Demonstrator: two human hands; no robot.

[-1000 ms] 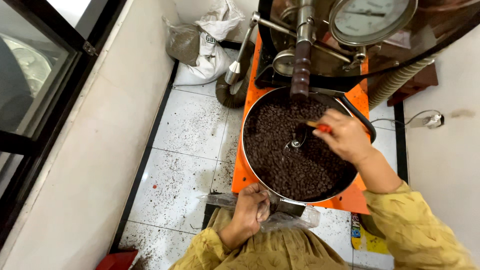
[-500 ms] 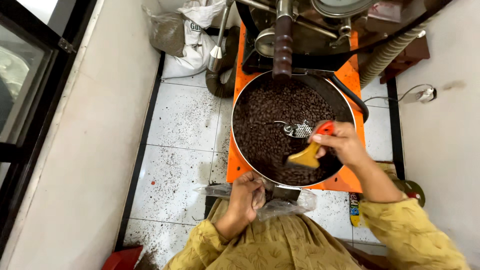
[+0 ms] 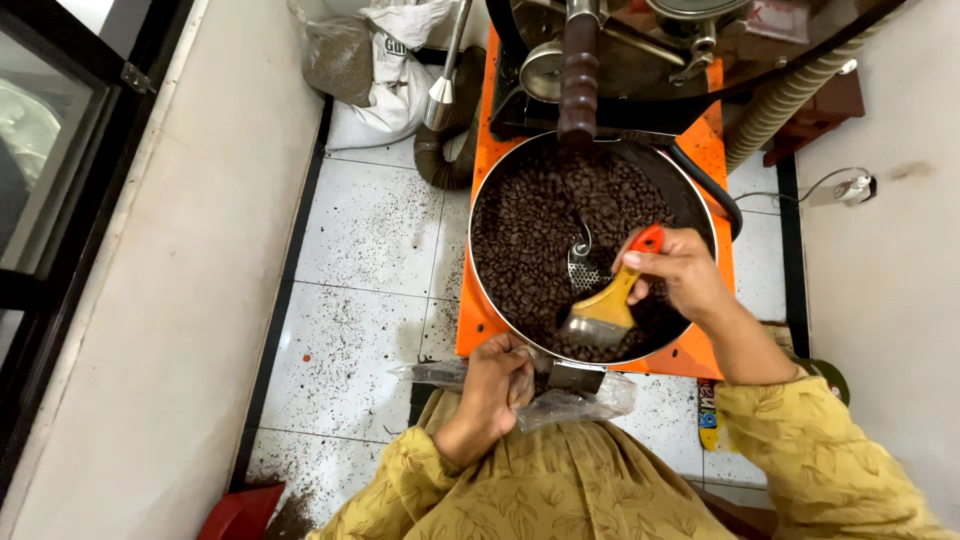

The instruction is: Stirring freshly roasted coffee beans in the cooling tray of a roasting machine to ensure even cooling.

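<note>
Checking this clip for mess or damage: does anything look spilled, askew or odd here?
Yes. Dark specks and crumbs are scattered across the white tiled floor left of the orange machine base, thickest near the red object at the bottom edge. The round metal tray of dark beans itself looks level and undamaged.

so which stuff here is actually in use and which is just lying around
In use:
- round metal tray of dark roasted beans
- orange-handled brush in right hand
- clear plastic bag held by left hand

Lying about:
- white sack
- ribbed beige hose
- red dustpan
</note>
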